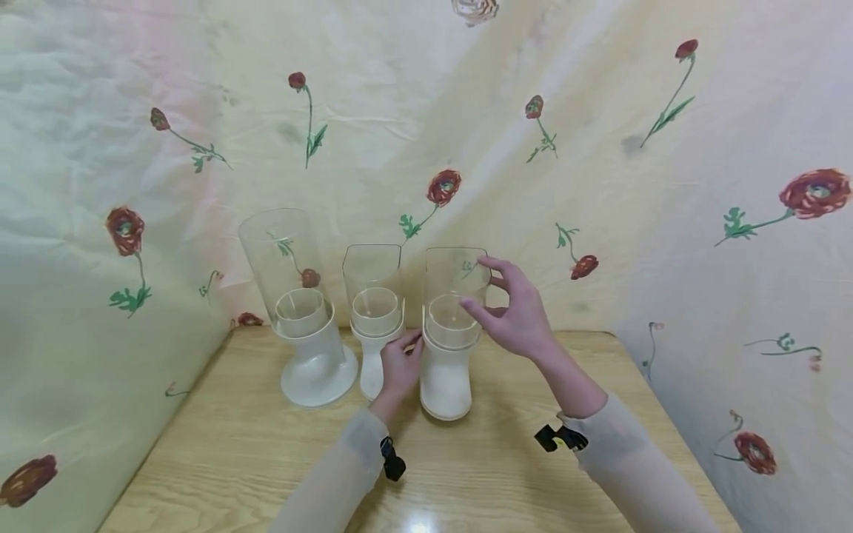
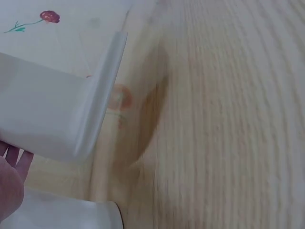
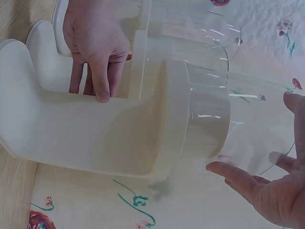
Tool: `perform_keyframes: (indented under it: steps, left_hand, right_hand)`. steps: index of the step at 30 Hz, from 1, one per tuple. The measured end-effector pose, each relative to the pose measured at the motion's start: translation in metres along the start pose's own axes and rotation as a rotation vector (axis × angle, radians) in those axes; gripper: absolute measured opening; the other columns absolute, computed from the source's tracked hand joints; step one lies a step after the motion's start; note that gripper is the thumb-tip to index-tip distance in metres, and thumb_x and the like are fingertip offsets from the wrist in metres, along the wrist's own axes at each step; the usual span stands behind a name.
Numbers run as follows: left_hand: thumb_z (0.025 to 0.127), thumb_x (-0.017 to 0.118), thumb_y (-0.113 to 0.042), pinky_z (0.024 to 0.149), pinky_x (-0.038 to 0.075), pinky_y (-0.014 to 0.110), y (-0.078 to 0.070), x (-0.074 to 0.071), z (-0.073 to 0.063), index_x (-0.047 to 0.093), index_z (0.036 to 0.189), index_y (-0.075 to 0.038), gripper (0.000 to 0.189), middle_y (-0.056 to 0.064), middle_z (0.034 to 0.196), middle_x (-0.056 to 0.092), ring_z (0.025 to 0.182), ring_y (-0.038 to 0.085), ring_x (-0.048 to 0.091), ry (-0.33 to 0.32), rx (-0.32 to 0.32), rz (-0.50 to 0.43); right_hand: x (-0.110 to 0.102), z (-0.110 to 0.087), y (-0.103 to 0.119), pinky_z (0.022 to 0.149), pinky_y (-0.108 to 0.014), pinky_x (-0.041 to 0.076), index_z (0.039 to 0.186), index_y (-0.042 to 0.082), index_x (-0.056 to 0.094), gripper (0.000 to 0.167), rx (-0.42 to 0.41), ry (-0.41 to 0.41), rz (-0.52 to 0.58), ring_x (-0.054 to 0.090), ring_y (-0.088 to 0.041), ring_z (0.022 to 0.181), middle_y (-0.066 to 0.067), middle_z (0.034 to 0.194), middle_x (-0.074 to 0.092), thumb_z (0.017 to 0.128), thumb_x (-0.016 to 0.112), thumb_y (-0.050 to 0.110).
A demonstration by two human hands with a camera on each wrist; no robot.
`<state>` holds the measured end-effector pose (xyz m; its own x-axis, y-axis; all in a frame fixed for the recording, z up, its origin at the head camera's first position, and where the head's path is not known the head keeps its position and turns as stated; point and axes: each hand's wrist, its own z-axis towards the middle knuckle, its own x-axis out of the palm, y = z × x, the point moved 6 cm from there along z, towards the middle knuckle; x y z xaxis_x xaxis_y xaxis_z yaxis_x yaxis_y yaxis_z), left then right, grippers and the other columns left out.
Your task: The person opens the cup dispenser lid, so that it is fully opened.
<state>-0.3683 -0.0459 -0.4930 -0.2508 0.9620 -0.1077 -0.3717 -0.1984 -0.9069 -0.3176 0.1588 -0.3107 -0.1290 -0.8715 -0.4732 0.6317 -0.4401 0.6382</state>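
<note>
Three candle holders, each with a white flared base and a clear glass cylinder, form a row in the head view. My left hand (image 1: 402, 366) reaches between the middle holder (image 1: 372, 370) and the right-hand holder (image 1: 445, 389), with its thumb and fingers at the right one's white stem (image 3: 109, 129). Around that holder's glass cylinder (image 3: 259, 102), my right hand (image 1: 516, 311) has thumb and fingers spread, fingertips at the rim and side. In the left wrist view, the white base (image 2: 97, 95) is apart from its dark shadow on the table.
The left holder (image 1: 316, 370), with a wider glass, stands upright on the wooden table (image 1: 220, 459). Cream cloth (image 1: 373, 178) with red flowers hangs behind the table and along both sides. A dark band (image 1: 393, 463) circles each wrist over pale sleeves.
</note>
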Motion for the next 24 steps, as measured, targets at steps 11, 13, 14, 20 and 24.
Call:
perform_keyframes:
  steps: [11, 13, 14, 20, 24]
  left_hand:
    - [0.098, 0.073, -0.004, 0.087, 0.067, 0.035, -0.009, -0.016, -0.014, 0.08, 0.113, 0.0, 0.017, 0.018, 0.107, 0.081, 0.106, 0.037, 0.078, 0.06, 0.012, 0.055]
    - [0.098, 0.072, -0.003, 0.085, 0.068, 0.034, -0.013, -0.019, -0.017, 0.081, 0.111, 0.001, 0.016, 0.018, 0.106, 0.082, 0.104, 0.037, 0.079, 0.066, 0.027, 0.063]
    - [0.098, 0.072, -0.003, 0.085, 0.068, 0.033, -0.015, -0.02, -0.019, 0.081, 0.111, 0.001, 0.016, 0.018, 0.105, 0.082, 0.104, 0.037, 0.079, 0.07, 0.033, 0.067]
    - [0.098, 0.072, -0.002, 0.084, 0.067, 0.031, -0.025, -0.028, -0.03, 0.081, 0.111, 0.001, 0.016, 0.019, 0.109, 0.081, 0.104, 0.037, 0.079, 0.111, 0.042, 0.056]
    - [0.097, 0.073, -0.001, 0.083, 0.067, 0.029, -0.03, -0.033, -0.037, 0.081, 0.109, 0.002, 0.015, 0.019, 0.108, 0.081, 0.103, 0.037, 0.079, 0.142, 0.051, 0.056]
  right_hand:
    - [-0.004, -0.01, 0.01, 0.073, -0.035, 0.069, 0.152, 0.009, 0.051, 0.069, -0.014, 0.019, 0.0, 0.064, -0.045, 0.131, -0.016, 0.157, 0.05, 0.092, 0.084, 0.014]
    - [-0.004, -0.012, 0.013, 0.075, -0.036, 0.069, 0.153, 0.008, 0.05, 0.069, -0.018, 0.028, 0.002, 0.064, -0.046, 0.131, -0.016, 0.159, 0.049, 0.092, 0.083, 0.013]
    - [-0.005, -0.014, 0.015, 0.076, -0.037, 0.069, 0.153, 0.008, 0.05, 0.069, -0.017, 0.031, 0.001, 0.064, -0.045, 0.131, -0.015, 0.159, 0.049, 0.092, 0.083, 0.013]
    - [-0.009, -0.023, 0.029, 0.074, -0.038, 0.069, 0.152, 0.008, 0.05, 0.071, -0.046, 0.032, -0.01, 0.065, -0.045, 0.129, -0.015, 0.158, 0.049, 0.09, 0.085, 0.01]
    - [-0.011, -0.029, 0.036, 0.07, -0.035, 0.069, 0.15, 0.008, 0.05, 0.071, -0.058, 0.036, -0.015, 0.065, -0.048, 0.128, -0.015, 0.159, 0.049, 0.089, 0.086, 0.01]
